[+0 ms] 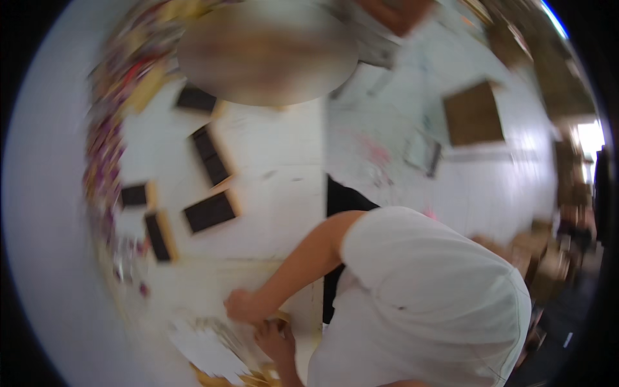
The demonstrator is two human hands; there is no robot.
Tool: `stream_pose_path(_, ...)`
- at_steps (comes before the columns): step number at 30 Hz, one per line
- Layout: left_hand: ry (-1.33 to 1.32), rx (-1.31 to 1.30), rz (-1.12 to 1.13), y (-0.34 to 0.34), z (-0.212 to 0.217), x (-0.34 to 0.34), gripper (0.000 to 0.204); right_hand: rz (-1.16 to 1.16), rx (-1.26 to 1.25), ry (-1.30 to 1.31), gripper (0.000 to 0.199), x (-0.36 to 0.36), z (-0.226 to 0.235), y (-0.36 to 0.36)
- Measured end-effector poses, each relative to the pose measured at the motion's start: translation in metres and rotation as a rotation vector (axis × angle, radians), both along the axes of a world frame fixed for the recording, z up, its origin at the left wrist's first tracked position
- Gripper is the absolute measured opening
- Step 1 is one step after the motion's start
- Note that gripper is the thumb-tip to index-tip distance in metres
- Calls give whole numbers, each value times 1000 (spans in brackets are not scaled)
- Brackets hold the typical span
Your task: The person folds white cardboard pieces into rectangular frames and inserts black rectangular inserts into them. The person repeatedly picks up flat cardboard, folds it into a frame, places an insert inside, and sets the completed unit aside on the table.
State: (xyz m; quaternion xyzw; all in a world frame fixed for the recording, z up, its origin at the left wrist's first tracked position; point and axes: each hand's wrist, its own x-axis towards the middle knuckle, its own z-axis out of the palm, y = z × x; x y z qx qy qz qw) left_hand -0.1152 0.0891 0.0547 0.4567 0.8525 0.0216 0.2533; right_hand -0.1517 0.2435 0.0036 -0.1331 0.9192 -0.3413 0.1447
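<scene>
My right arm reaches from a white sleeve across the white table [277, 213] at the lower middle. My right hand [244, 306] is closed like a fist and smeared by motion; what it holds, if anything, is hidden. Just below it, my left hand [275, 338] has its fingers curled beside a small tan-brown piece [282, 316]. Whether they grip that piece is unclear. Left of both hands lie white sheets [209, 351], with yellow-brown pieces [209, 377] under their lower edge.
Several dark-topped blocks with tan sides, one of them a tilted block [209, 211], lie on the table. Purple and yellow packets [106, 148] are heaped along its left edge, near clear plastic [126, 264]. A cardboard box [474, 116] stands at right. Another person's arm [400, 13] shows at the top.
</scene>
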Motion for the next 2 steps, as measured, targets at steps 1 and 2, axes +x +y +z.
stream_pose_path(1,69,12,43,7,8,6,34,15,-16,-90,39,-1,10,7)
stream_pose_path(2,26,-110,113,25,29,10,35,-53,-53,-144,51,-1,11,13)
